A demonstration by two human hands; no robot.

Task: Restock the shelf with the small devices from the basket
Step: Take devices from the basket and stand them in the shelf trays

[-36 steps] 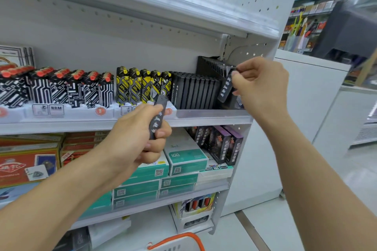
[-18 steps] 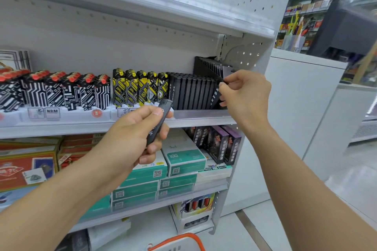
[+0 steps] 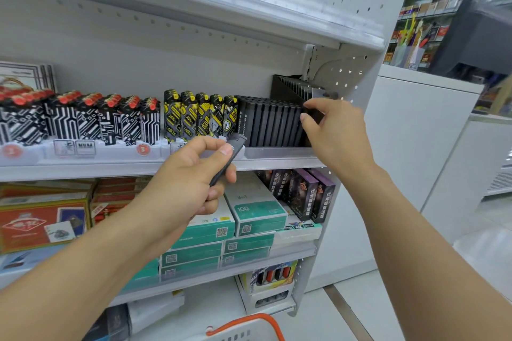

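Note:
My right hand (image 3: 336, 130) pinches a slim black device (image 3: 314, 115) at the right end of a row of upright black devices (image 3: 270, 122) on the middle shelf (image 3: 277, 152). The device stands almost in line with the row, and my fingers hide most of it. My left hand (image 3: 188, 177) holds another slim dark grey device (image 3: 228, 158) tilted up to the right, in front of the shelf edge. A white basket with an orange handle (image 3: 249, 324) shows at the bottom edge.
Left of the black row stand yellow-black devices (image 3: 199, 113) and black-white ones with red caps (image 3: 91, 119). A black slotted holder (image 3: 293, 88) sits behind my right hand. Teal boxes (image 3: 257, 210) and purple packs (image 3: 307, 194) fill the shelf below. A white counter (image 3: 424, 124) stands to the right.
My right hand came down and left with its black device, from beside the slotted holder to the end of the black row. My left hand tilted its device further to the right.

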